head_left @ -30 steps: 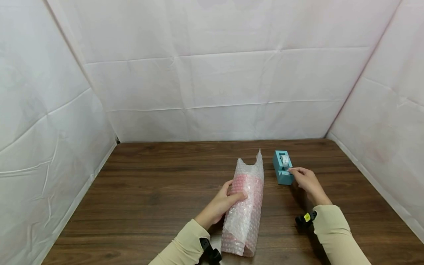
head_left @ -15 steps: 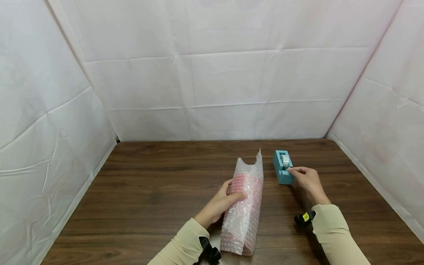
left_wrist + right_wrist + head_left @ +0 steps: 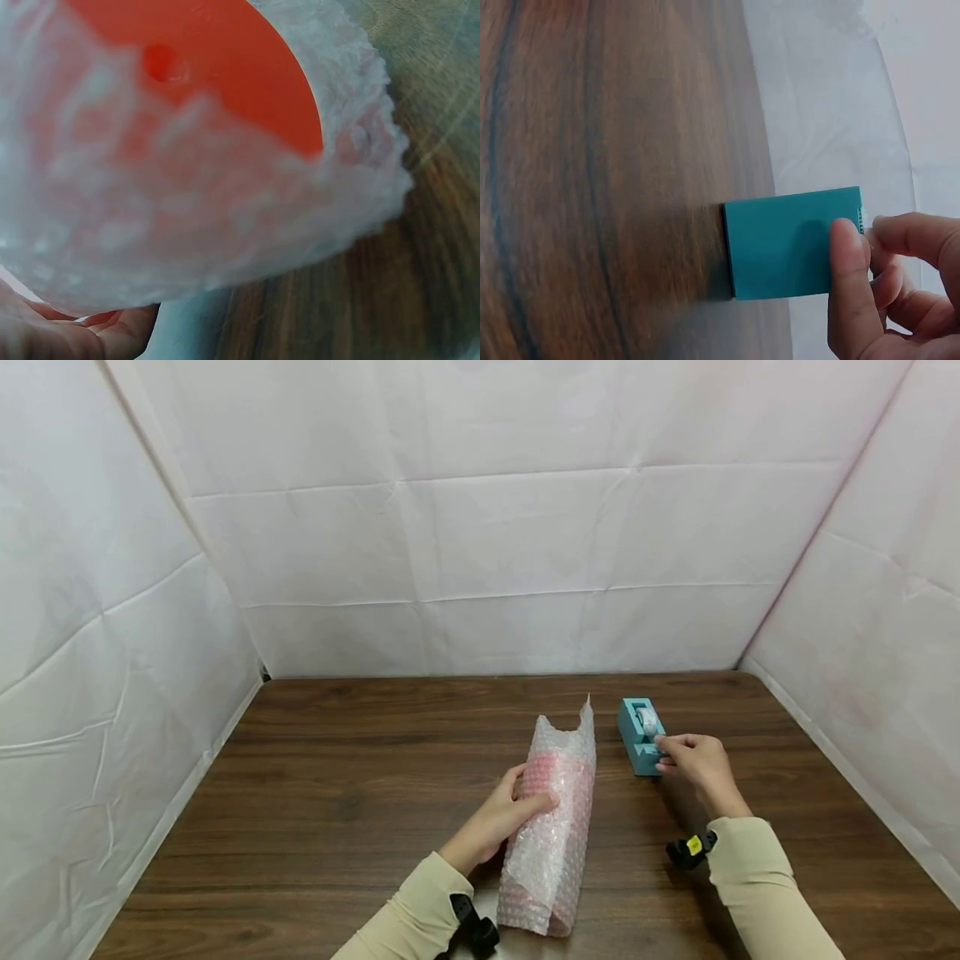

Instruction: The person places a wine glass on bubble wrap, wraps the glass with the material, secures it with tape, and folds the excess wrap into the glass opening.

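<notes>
A roll of bubble wrap [image 3: 549, 843] stands out in the head view, pinkish in the middle, with a ragged far end. My left hand [image 3: 497, 822] grips its left side, thumb lying over the top. Inside the wrap, the left wrist view shows an orange-red thing with a smooth round end [image 3: 232, 67] and a small hole; the rest of it is hidden. My right hand [image 3: 697, 768] is at the front of a teal tape dispenser [image 3: 637, 739] with a roll of clear tape [image 3: 647, 721]. Thumb and index finger [image 3: 907, 229] pinch at its toothed cutter, where the tape's end is barely visible.
Brown wood-grain table [image 3: 360, 760] lies beneath everything. White cloth walls [image 3: 480, 543] close off the back and both sides. A pale, flat thing [image 3: 487, 906] shows partly under the near end of the wrap, beside the left wrist.
My right fingers have shifted slightly at the front of the tape dispenser, their tips now further over the cutter's right side. The left hand and the bubble wrap have stayed put.
</notes>
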Motion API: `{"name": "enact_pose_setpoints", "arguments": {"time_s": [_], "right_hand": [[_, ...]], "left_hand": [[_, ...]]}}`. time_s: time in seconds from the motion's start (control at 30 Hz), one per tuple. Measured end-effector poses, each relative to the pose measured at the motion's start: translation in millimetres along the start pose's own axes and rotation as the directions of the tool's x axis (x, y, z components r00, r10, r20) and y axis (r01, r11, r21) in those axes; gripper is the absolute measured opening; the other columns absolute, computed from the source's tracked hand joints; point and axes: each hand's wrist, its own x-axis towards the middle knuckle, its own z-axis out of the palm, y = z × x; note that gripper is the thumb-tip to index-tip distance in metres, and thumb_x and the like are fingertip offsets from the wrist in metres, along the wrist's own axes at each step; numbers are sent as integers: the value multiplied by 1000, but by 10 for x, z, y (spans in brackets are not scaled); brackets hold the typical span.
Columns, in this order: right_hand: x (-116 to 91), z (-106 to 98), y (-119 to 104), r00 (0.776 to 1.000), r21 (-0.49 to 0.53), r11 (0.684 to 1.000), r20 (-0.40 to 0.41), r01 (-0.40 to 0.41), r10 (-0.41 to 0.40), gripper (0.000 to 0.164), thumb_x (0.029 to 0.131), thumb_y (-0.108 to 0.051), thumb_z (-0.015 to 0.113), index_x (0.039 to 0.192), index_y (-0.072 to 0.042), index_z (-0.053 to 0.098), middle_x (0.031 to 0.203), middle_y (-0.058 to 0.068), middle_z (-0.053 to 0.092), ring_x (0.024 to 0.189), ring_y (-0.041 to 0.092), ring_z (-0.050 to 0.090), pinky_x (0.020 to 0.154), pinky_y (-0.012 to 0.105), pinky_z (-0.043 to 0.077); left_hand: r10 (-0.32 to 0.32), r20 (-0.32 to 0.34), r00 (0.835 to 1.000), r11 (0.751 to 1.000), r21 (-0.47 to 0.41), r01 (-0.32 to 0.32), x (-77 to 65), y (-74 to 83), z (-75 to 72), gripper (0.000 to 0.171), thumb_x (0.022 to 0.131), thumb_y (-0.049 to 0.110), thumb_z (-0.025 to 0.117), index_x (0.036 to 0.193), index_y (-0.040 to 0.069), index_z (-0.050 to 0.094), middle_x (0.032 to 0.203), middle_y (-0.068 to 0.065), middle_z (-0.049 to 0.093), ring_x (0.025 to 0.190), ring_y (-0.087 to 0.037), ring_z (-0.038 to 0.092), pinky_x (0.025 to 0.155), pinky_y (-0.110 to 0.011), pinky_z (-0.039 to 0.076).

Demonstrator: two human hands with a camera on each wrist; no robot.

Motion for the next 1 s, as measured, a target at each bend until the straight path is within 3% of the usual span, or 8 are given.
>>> {"name": "enact_pose_setpoints", "arguments": {"time_s": [0.33,0.53,0.67,0.83,1.0], "right_hand": [[-3,-51,6,994,101,992,83,-79,71,43,96,-29,45,111,11,51,111,15,46,77,-1,62,83,25,54],[2,-52,59,993,210,973,93,-91,73,24,94,-21,44,89,2,46,99,10,45,78,-1,62,85,24,53],[-1,-53,131,992,278,956,110,-94,65,22,94,-18,46,80,-1,44,95,8,45,79,2,63,85,25,54],[-20,-95,247,987,264,961,157,-83,42,29,98,-24,50,94,4,53,103,8,50,86,7,62,84,26,54],[-34,-125,312,988,52,999,157,-13,5,59,95,-42,56,120,11,54,126,19,50,103,10,57,93,30,51]], "left_hand": [[-3,13,1000,1000,-4,3,-5,6,-16,77,87,29,66,150,12,24,135,-17,45,111,-25,53,94,-44,46],[1,13,1000,1000,-10,-1,13,-3,-19,77,87,28,65,150,11,24,134,-18,45,110,-25,53,93,-44,46],[1,14,1000,1000,-18,0,13,-9,-5,77,87,28,65,149,11,24,134,-18,46,110,-25,54,93,-43,47],[0,16,1000,1000,-17,0,19,-12,7,77,87,29,65,149,12,24,135,-17,45,110,-24,54,93,-43,46],[3,14,1000,1000,-15,-2,23,-9,9,76,87,29,65,149,13,25,136,-17,45,111,-25,53,94,-45,46]]}}
